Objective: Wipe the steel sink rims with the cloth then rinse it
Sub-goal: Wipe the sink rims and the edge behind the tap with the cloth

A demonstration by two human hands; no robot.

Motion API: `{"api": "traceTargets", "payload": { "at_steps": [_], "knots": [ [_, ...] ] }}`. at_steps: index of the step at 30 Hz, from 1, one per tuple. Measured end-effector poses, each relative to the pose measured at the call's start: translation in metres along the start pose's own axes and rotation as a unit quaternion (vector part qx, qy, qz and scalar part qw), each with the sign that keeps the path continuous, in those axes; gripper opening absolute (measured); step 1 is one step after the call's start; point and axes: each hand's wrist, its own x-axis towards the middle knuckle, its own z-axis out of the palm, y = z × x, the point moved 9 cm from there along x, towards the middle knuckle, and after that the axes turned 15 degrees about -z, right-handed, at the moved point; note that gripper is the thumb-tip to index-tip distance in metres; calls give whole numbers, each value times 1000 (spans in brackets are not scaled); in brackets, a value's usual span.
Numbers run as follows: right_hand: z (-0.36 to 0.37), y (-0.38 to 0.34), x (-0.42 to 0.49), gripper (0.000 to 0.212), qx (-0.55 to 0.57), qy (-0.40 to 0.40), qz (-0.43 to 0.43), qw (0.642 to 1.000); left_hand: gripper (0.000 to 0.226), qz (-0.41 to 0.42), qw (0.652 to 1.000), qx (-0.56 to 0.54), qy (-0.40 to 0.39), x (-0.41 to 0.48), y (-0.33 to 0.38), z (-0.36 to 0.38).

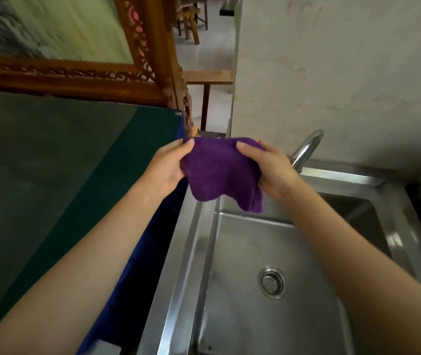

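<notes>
Head view: left hand (171, 165) and right hand (268, 170) pinch top corners of purple cloth (219, 172), thumbs clamped on front; forearms extended; steel sink (194, 242) rim below grip.

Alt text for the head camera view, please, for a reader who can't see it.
Two bare hands, left hand and right hand, hold a purple cloth spread above a steel sink. A curved faucet stands behind; a drain sits in the basin.
</notes>
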Motion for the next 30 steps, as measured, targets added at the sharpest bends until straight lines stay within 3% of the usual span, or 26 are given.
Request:
{"api": "traceTargets", "payload": {
  "at_steps": [3,7,11,16,20,23,25,28,29,30],
  "knots": [
    [4,63,-14,33,65,6,86,994,21,-19,999,8,42,20,-33,-22],
    [-2,127,-25,29,29,-35,169,985,16,-51,996,30,67,51,-79,-32],
    [-21,159,-4,22,25,-3,155,988,15,-60,993,52,82,86,-103,-35],
    [-58,171,30,18,34,138,98,985,26,-25,978,170,121,131,-107,-45],
    [-74,155,58,12,-34,192,29,980,38,57,924,347,148,153,-99,-44],
    [-71,147,90,16,-100,177,-43,978,42,105,858,483,141,172,-111,-42],
    [-60,156,112,25,-147,141,-60,977,46,92,818,552,133,182,-125,-48],
    [-41,190,142,41,-229,63,-17,971,49,100,786,598,126,187,-136,-52],
    [-38,202,150,45,-292,26,-15,956,49,103,779,606,124,188,-138,-51],
    [-33,208,157,46,-415,-25,-35,909,49,103,776,611,120,189,-138,-51]
  ]
}}
